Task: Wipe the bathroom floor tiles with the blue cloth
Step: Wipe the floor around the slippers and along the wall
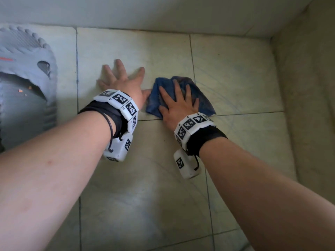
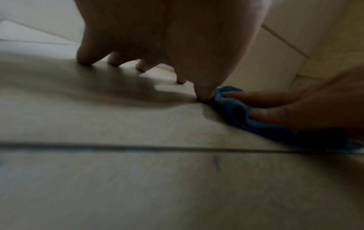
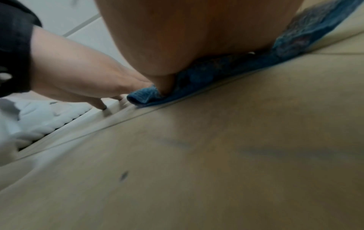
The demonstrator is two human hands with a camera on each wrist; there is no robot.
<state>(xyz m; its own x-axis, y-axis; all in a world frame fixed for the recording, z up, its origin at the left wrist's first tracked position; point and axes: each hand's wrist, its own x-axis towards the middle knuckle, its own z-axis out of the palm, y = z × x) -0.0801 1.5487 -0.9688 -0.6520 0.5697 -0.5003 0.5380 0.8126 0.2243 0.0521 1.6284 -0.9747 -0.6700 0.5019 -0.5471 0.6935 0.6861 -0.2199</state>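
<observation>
The blue cloth (image 1: 203, 100) lies crumpled on the pale floor tiles (image 1: 235, 78) near the back wall. My right hand (image 1: 178, 104) presses flat on top of it with fingers spread and straight. My left hand (image 1: 123, 80) rests on the bare tile just left of the cloth, fingers splayed, its thumb touching the cloth's left edge. In the left wrist view the left hand (image 2: 177, 54) stands on its fingertips, thumb against the cloth (image 2: 256, 123). The right wrist view shows the right hand (image 3: 197, 38) on the cloth (image 3: 216, 68), thumb pressed into a fold.
A grey-white ridged slipper (image 1: 27, 78) sits on the floor at far left, also the slipper (image 3: 45, 115) in the right wrist view. A white wall (image 1: 163, 11) runs along the back and another wall (image 1: 308, 87) closes the right side, forming a corner. Faint blue streaks mark the tiles.
</observation>
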